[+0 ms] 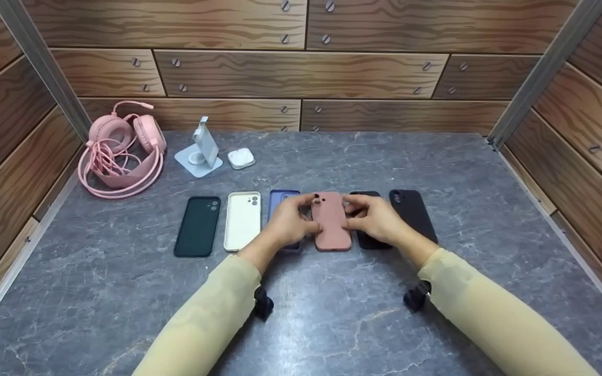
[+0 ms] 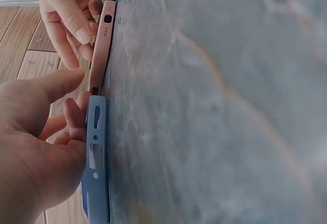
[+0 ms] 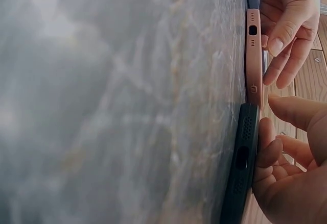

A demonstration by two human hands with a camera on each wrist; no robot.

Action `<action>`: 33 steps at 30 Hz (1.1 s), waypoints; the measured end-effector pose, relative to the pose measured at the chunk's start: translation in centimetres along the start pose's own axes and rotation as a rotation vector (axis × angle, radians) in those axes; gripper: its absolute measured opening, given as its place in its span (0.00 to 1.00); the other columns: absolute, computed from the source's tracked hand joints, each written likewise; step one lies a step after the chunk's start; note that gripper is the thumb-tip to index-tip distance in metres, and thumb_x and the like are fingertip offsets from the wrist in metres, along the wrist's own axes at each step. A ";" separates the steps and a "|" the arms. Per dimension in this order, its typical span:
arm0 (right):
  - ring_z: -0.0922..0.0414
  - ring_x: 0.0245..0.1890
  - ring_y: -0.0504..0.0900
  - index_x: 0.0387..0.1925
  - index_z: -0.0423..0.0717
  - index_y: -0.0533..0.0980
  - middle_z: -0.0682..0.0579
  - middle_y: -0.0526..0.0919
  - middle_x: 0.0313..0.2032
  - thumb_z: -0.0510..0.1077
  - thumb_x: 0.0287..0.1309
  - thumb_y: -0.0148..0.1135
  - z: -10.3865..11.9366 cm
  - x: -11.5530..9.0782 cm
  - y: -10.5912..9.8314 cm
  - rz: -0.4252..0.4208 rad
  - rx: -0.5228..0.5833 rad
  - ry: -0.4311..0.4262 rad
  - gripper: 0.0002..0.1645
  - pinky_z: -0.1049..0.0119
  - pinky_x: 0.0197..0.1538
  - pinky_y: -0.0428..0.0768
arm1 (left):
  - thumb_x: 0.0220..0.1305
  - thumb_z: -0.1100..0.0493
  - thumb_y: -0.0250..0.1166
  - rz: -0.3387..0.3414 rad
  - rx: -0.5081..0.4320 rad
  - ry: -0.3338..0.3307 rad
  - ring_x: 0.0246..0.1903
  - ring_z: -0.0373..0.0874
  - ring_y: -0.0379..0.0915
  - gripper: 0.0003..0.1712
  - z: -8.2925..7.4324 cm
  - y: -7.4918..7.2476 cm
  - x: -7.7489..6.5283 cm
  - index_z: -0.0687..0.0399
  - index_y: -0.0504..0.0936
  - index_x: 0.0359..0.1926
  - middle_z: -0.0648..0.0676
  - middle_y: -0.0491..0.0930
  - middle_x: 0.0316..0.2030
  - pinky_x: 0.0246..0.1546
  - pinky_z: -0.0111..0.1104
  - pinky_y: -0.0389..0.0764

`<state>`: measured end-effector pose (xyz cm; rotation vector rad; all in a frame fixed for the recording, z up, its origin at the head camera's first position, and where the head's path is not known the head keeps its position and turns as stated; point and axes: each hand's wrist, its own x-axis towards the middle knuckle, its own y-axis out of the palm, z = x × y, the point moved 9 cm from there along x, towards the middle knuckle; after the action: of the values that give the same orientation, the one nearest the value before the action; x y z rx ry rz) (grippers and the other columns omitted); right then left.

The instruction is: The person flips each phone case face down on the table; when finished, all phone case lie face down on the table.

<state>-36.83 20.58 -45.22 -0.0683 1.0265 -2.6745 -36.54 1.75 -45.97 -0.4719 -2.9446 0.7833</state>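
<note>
A pink phone case (image 1: pixel 332 238) lies back up on the table between my two hands. From its left side my left hand (image 1: pixel 288 219) reaches in, thumb over the case's edge and forefinger near its camera corner, above a blue phone case (image 2: pixel 97 188). My right hand (image 1: pixel 379 216) mirrors it on the right, over a dark phone case (image 3: pixel 240 168). Both wrist views show the thumbs (image 2: pixel 69 83) standing slightly off the pink case, the other fingers loosely bent by its sides. Parts of the blue and dark cases are hidden under the hands.
In the same row lie a dark green case (image 1: pixel 196 227) and a white case (image 1: pixel 242 222) at left, and a black case (image 1: pixel 415 211) at right. Behind stand a pink headset (image 1: pixel 123 151), a white charging stand (image 1: pixel 205 149) and a small white case (image 1: pixel 241 158). Wood-patterned walls surround the table.
</note>
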 end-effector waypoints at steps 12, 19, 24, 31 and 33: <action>0.53 0.44 0.87 0.75 0.36 0.70 0.39 0.85 0.55 0.39 0.65 0.73 0.3 0.0 -0.3 -0.002 0.096 0.042 0.40 0.63 0.48 0.85 | 0.65 0.65 0.75 -0.031 -0.173 0.005 0.49 0.50 0.83 0.39 -0.8 -2.3 -0.7 0.61 0.72 0.75 0.63 0.78 0.64 0.44 0.37 0.86; 0.47 0.52 0.87 0.74 0.35 0.71 0.38 0.86 0.56 0.39 0.68 0.71 2.4 0.0 -0.1 -0.008 0.105 -0.022 0.36 0.61 0.51 0.86 | 0.64 0.62 0.77 -0.105 -0.159 0.034 0.50 0.56 0.82 0.37 -0.7 -6.0 -1.3 0.61 0.76 0.72 0.65 0.82 0.57 0.47 0.41 0.85; 0.47 0.50 0.87 0.73 0.35 0.72 0.39 0.87 0.53 0.39 0.67 0.72 3.9 0.4 0.9 -0.017 0.117 -0.066 0.35 0.62 0.48 0.87 | 0.65 0.62 0.76 -0.131 -0.135 0.001 0.53 0.57 0.81 0.36 0.5 -8.2 -1.8 0.60 0.77 0.72 0.63 0.83 0.56 0.49 0.43 0.84; 0.48 0.49 0.87 0.71 0.36 0.75 0.45 0.89 0.49 0.41 0.66 0.73 6.0 1.1 2.6 -0.035 0.080 -0.117 0.35 0.56 0.52 0.85 | 0.66 0.62 0.76 -0.129 -0.121 -0.016 0.54 0.57 0.80 0.35 1.9 -9.9 -2.2 0.61 0.76 0.72 0.66 0.82 0.56 0.49 0.41 0.83; 0.48 0.48 0.87 0.70 0.36 0.75 0.45 0.89 0.48 0.41 0.66 0.73 6.6 1.3 3.1 -0.035 0.072 -0.136 0.34 0.55 0.53 0.85 | 0.65 0.62 0.76 -0.128 -0.115 -0.016 0.54 0.57 0.81 0.35 2.2 -10.1 -2.2 0.63 0.76 0.72 0.66 0.82 0.56 0.49 0.40 0.84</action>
<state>-36.44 13.69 -42.42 -0.2522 0.8950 -2.6931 -37.48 -8.28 -42.90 -0.2813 -3.0097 0.6093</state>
